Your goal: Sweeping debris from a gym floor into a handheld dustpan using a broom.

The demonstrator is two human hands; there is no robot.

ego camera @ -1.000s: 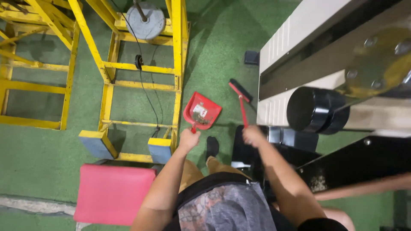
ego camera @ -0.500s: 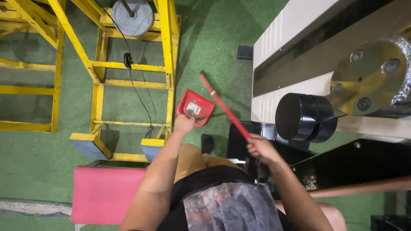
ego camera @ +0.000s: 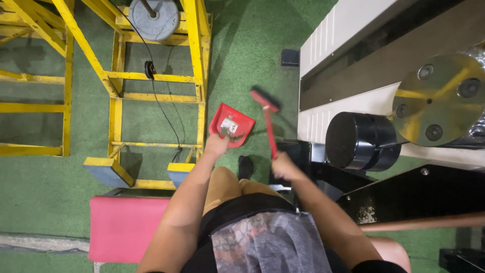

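Left hand (ego camera: 216, 146) grips red dustpan (ego camera: 232, 125); right hand (ego camera: 284, 166) grips brush (ego camera: 268, 119).

Workshop floor, seen from above.
Yellow steel frame (ego camera: 118, 91) at ten o'clock, a heavy machine (ego camera: 404, 101) at two, green matting (ego camera: 247, 55) underfoot.

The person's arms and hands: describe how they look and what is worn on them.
Both arms are bare from the upper arm down; no sleeve, glove, watch or ring shows on the left hand or the right hand. A dark sleeve edge shows at the right shoulder. The torso wears a dark top with a grey patterned panel.
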